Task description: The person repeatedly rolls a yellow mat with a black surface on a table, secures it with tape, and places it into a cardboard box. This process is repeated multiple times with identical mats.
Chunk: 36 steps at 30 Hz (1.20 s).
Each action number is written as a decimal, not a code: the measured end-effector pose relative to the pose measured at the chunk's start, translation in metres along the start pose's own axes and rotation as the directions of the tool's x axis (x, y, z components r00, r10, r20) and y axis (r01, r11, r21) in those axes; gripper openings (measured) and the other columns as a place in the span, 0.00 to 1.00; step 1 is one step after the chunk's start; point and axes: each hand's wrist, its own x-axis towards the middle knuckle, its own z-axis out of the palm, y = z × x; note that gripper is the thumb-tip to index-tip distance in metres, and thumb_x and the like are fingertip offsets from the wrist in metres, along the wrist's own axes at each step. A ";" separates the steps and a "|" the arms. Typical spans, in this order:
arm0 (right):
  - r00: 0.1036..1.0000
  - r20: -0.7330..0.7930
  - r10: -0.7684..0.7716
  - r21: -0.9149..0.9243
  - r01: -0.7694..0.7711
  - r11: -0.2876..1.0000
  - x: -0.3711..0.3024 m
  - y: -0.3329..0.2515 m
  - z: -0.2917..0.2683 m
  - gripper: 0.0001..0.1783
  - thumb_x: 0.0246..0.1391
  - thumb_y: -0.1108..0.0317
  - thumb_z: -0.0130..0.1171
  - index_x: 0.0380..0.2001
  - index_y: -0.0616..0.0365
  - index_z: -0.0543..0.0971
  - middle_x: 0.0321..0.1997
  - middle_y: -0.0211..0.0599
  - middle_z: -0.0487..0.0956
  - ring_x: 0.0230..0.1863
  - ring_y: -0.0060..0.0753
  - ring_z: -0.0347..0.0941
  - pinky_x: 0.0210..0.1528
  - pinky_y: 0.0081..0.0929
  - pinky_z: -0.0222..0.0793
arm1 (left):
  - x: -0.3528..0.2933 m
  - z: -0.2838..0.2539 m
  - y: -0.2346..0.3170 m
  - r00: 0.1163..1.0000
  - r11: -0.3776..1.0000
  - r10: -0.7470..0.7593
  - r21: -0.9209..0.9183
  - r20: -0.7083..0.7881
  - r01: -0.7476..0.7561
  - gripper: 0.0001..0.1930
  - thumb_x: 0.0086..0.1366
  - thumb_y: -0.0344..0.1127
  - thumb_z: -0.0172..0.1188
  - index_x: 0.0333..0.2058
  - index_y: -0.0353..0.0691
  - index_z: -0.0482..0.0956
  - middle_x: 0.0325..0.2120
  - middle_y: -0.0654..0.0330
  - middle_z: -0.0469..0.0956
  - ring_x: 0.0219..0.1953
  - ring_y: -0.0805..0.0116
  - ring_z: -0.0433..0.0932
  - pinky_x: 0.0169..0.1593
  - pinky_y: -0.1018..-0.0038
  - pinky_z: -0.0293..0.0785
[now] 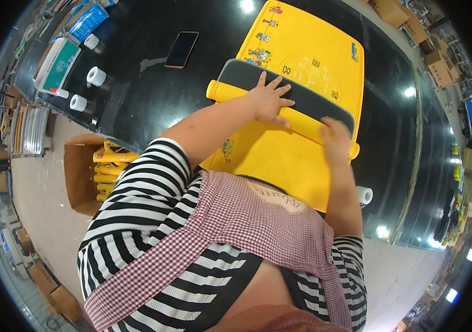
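Note:
A yellow mat (pixel 308 33) with cartoon prints lies flat on the black table. Across it sits a yellow roll (pixel 230 93), with a dark grey rounded strip (pixel 241 72) spread along its far side; the strip looks like a mat's underside. More flat yellow mat (pixel 274 157) reaches toward my body on the near side. My left hand (pixel 269 102) rests on the strip and roll, fingers spread. Over the roll's right part is my right hand (pixel 335 138), its bent fingers blurred, so I cannot tell its grip.
A dark phone (pixel 181 50) lies on the black table (pixel 136 33). White tape rolls (pixel 96 76) and a green-and-white box (pixel 59 66) stand at the left; another tape roll (pixel 364 195) is by my right arm. Below the left edge, a carton (pixel 81 177) holds several yellow rolls (pixel 108 171).

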 end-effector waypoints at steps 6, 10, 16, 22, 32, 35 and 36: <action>0.996 0.062 -0.062 -0.302 0.078 0.950 0.017 -0.043 0.003 0.40 0.46 0.49 0.77 0.61 0.48 0.76 0.59 0.38 0.77 0.63 0.45 0.69 0.68 0.43 0.61 | 0.042 -0.001 -0.025 0.998 0.989 0.001 -0.145 0.062 0.008 0.35 0.62 0.64 0.65 0.61 0.49 0.79 0.61 0.53 0.73 0.67 0.50 0.66 0.70 0.49 0.55; 0.994 0.103 -0.039 -0.300 0.069 0.951 0.035 -0.035 0.002 0.39 0.44 0.45 0.77 0.58 0.48 0.78 0.53 0.38 0.77 0.60 0.45 0.71 0.62 0.44 0.64 | 0.004 0.029 -0.003 0.947 0.998 -0.044 -0.059 -0.318 0.027 0.32 0.58 0.56 0.69 0.56 0.44 0.77 0.48 0.54 0.77 0.56 0.50 0.73 0.61 0.53 0.64; 0.987 0.141 -0.072 -0.346 0.117 0.931 0.029 -0.033 0.000 0.34 0.46 0.45 0.75 0.54 0.46 0.79 0.50 0.38 0.79 0.58 0.45 0.73 0.58 0.43 0.67 | 0.003 0.018 0.005 0.985 0.999 -0.049 0.007 -0.166 0.051 0.29 0.55 0.49 0.71 0.53 0.43 0.75 0.46 0.52 0.76 0.53 0.48 0.75 0.57 0.54 0.66; 0.960 0.272 -0.060 -0.232 0.126 0.964 -0.093 -0.059 0.001 0.34 0.47 0.47 0.75 0.55 0.47 0.79 0.50 0.41 0.77 0.57 0.46 0.72 0.58 0.46 0.67 | -0.103 0.037 0.066 0.995 0.991 0.020 -0.132 -0.103 -0.033 0.31 0.53 0.48 0.74 0.53 0.42 0.76 0.42 0.51 0.77 0.48 0.47 0.77 0.55 0.55 0.69; 0.875 -0.155 0.460 -0.197 -0.483 0.853 -0.109 0.088 -0.113 0.26 0.52 0.71 0.67 0.57 0.50 0.83 0.57 0.41 0.83 0.59 0.42 0.80 0.63 0.39 0.74 | -0.113 0.030 0.074 0.996 0.994 0.033 -0.104 -0.081 -0.041 0.34 0.53 0.50 0.77 0.55 0.42 0.76 0.42 0.55 0.76 0.49 0.53 0.75 0.54 0.58 0.71; 0.864 0.157 0.478 -0.320 -0.413 0.853 -0.145 0.179 -0.115 0.33 0.42 0.80 0.65 0.56 0.52 0.84 0.56 0.47 0.84 0.57 0.48 0.81 0.62 0.38 0.75 | -0.105 0.030 0.072 0.995 0.992 0.046 -0.113 -0.084 -0.056 0.33 0.52 0.51 0.77 0.54 0.43 0.76 0.42 0.55 0.76 0.49 0.53 0.76 0.54 0.58 0.71; 0.843 0.216 0.493 -0.233 -0.446 0.864 -0.141 0.180 -0.113 0.29 0.44 0.77 0.63 0.54 0.52 0.85 0.55 0.47 0.84 0.57 0.49 0.81 0.63 0.37 0.74 | -0.105 0.032 0.070 0.996 0.993 0.035 -0.112 -0.087 -0.045 0.33 0.52 0.52 0.77 0.53 0.44 0.76 0.42 0.56 0.76 0.49 0.54 0.76 0.53 0.58 0.71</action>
